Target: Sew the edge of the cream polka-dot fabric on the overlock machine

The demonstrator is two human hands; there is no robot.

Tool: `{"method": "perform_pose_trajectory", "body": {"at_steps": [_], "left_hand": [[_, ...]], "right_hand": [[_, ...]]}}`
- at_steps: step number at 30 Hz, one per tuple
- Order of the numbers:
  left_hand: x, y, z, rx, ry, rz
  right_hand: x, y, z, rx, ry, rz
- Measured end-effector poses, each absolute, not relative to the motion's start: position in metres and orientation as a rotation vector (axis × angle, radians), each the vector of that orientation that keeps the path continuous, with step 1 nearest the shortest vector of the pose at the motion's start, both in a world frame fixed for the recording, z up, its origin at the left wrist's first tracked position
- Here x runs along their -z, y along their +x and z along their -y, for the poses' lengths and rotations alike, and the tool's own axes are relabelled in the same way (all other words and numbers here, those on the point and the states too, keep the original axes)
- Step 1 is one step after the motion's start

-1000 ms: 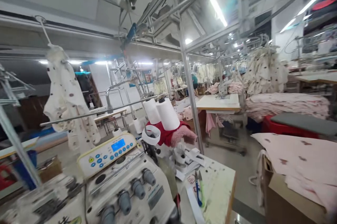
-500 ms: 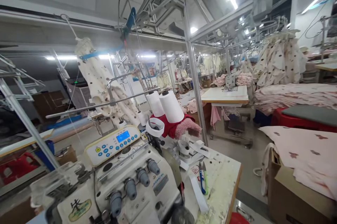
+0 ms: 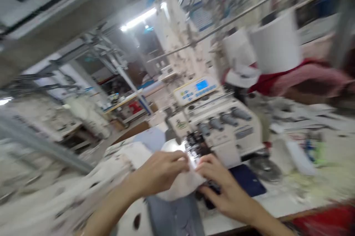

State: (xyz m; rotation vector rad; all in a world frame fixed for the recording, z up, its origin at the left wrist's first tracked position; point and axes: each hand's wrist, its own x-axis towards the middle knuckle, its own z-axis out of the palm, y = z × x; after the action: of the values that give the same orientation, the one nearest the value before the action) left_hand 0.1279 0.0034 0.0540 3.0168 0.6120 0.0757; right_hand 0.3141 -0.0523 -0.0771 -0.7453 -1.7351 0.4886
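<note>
My left hand (image 3: 159, 172) is closed, fingertips pinching the upper edge of a white fabric piece (image 3: 181, 187). Bent around the right edge of that fabric is my right hand (image 3: 222, 184), with its fingers closed and thumb lower down. Both hands are at the sewing end of an overlock sewing machine (image 3: 222, 132), whose lamp lights the cloth brightly. Motion blur hides the needle and the exact fingertip contact. More pale cloth with dark spots (image 3: 83, 195) lies left of and under my left forearm.
A control panel (image 3: 195, 90) with a blue screen tops the machine. White thread cones (image 3: 277, 44) and pink-red cloth (image 3: 307, 79) are behind right. White strips (image 3: 302, 118) and blue-green thread snips (image 3: 310, 149) lie on the table right. A metal post (image 3: 41, 142) slants at left.
The view has swung left and down, so the machine appears further right. Both hands and the white fabric have come into view at the machine's sewing end.
</note>
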Motion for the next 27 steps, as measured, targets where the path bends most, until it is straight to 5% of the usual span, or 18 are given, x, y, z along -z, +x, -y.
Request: {"method": "perform_pose_trajectory", "body": {"at_steps": [10, 15, 27], "left_hand": [[-0.060, 0.143, 0.001, 0.392, 3.256, -0.658], [-0.069, 0.156, 0.053, 0.387, 3.155, -0.308], [-0.012, 0.118, 0.026, -0.239, 2.985, -0.764]], "right_hand": [[0.093, 0.316, 0.050, -0.154, -0.719, 1.815], [0.085, 0.330, 0.063, -0.008, -0.623, 1.906], [0.099, 0.324, 0.091, 0.426, -0.689, 1.968]]}}
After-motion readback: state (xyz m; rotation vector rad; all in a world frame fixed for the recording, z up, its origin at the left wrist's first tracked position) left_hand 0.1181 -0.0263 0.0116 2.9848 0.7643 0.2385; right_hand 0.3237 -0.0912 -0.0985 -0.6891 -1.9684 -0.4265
